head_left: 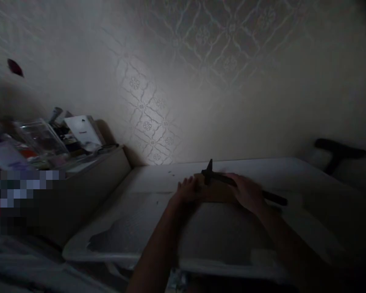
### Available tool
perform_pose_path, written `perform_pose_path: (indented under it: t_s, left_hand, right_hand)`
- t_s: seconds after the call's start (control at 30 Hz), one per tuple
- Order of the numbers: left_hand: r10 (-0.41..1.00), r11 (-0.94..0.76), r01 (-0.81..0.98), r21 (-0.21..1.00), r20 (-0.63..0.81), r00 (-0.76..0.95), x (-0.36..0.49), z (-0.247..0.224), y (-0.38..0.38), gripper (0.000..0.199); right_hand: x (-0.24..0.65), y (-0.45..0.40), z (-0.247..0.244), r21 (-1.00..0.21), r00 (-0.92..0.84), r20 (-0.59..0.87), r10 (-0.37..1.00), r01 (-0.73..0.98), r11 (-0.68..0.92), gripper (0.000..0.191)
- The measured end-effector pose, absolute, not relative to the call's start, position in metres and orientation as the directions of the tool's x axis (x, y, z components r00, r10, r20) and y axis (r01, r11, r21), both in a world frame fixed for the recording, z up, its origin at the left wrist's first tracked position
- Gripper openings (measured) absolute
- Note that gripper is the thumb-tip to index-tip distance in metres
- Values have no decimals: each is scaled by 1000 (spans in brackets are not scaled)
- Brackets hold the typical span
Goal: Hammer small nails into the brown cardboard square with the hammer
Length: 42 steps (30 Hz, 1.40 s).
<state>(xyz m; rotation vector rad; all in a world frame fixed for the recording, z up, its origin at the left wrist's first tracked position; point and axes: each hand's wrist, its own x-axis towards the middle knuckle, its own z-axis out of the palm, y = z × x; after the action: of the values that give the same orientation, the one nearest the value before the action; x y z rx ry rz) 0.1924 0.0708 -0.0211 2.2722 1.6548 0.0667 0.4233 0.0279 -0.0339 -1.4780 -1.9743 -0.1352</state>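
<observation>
A dark hammer is in my right hand, whose fingers wrap round the middle of its handle. The handle's end sticks out to the right, and the hammer's head is over the left part of a brown, flat board, close to my left hand. My left hand is closed at the board's left end, fingers bent. Any small item between its fingertips is too dark to make out. The board lies on a pale table, partly hidden by both hands.
Several tiny dark bits lie on the table, left of the board. Further left, a cabinet carries a white box, a clear plastic case and clutter. A patterned wall stands behind. A dark T-shaped object is at right.
</observation>
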Motion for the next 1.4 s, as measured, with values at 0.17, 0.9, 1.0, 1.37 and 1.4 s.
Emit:
perform_pose_path:
  t_s: [0.17,0.9,1.0,1.37,1.4]
  left_hand:
    - [932,-270,915,299,-158,327,192,-22,70,97]
    - [932,-281,915,289,-146,332,191,-23,71,97]
    - [932,-270,919,288,-162,324,191,-22,71,96]
    - [934,-279,913,296,-135,330,193,-20,69,91]
    - [936,-277,914,298,-133,327,193,-21,69,91]
  right_hand:
    - [422,26,-32,-301,-111,556,824,897,324,35]
    - [422,27,-33,-292,-130,564,816,893,344,37]
    - [423,28,-33,-296,-126,554,823,894,336,35]
    - [422,29,-34,-320,-93,568,818,891,323,36]
    - [422,29,-35,-321,-93,570,817,889,325,36]
